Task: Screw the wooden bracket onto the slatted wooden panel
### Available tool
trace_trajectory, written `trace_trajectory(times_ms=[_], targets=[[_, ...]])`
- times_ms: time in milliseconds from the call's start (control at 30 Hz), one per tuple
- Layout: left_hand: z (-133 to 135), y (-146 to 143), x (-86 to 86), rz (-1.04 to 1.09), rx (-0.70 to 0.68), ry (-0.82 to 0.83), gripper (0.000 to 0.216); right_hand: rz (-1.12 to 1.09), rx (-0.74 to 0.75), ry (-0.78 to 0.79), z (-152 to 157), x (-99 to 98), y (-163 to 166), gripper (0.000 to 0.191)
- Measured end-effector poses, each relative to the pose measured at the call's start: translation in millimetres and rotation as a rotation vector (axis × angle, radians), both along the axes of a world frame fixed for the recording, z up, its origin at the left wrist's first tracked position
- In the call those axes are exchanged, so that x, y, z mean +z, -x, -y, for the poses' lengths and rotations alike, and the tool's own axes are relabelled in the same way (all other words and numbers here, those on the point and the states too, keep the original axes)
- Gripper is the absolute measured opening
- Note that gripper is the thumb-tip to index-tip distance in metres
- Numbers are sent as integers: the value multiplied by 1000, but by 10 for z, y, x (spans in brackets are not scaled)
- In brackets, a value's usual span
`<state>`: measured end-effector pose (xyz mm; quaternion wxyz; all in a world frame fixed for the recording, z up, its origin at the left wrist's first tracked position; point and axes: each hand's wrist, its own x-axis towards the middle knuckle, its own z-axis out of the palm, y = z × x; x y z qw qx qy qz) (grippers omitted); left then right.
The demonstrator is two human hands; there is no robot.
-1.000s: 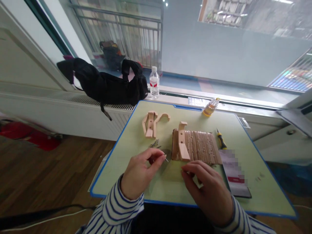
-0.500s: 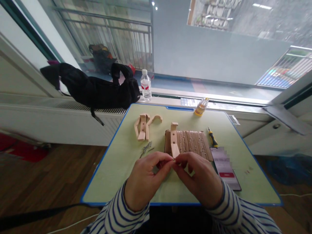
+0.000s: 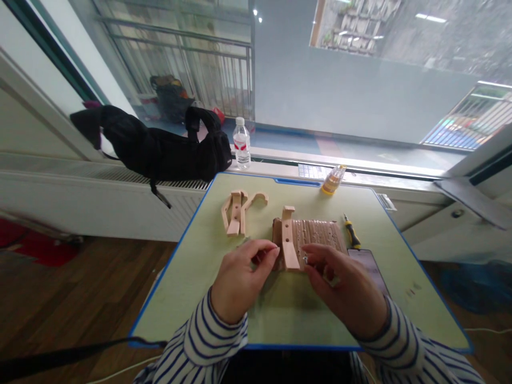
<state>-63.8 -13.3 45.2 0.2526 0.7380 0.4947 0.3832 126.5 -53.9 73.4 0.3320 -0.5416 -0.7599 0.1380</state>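
Between the thumb and forefinger of my right hand (image 3: 340, 282) is a small shiny screw (image 3: 305, 258), just right of a wooden hook's lower end. My left hand (image 3: 244, 274) is pinched closed at the left of that hook; anything between its fingertips is too small to make out. The wooden hook (image 3: 287, 234), with two dark holes, lies across the left part of a brown corrugated cardboard piece (image 3: 318, 234). Several more wooden hooks (image 3: 236, 213) lie together at the back left. My left hand mostly covers the metal pieces on the table near it.
A yellow-and-black screwdriver (image 3: 352, 233) lies right of the cardboard, above a phone (image 3: 370, 266) partly covered by my right hand. A bottle of amber liquid (image 3: 333, 180) stands at the table's back edge. On the sill are a water bottle (image 3: 241, 146) and a black bag (image 3: 176, 152).
My hands, which met at the hook's lower end, have moved apart to either side of it. The small screw now shows in my right hand. The view has shifted slightly.
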Motion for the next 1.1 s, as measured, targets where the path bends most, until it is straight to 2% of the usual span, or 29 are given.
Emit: trace_trajectory(times_ms=[200,333,633,833,1100], targets=[[-210,-71,-367,-138,26,-1,22,-88,-31,125,-336,-131,-370,21],[-275,-114,-510,-191,5,17,31,-110,-42,135,-642,-271,-534,19],[-514,-197,-440,-190,9,-1,33,-68,-34,187,-1063,-329,-366,14],[-645,-243,-503,-208,37,-2,40,85,-11,198,-1175,-324,-293,11],[-694,-227,-561,-177,24,-15,37,98,-10,203,-1255,-410,-314,10]])
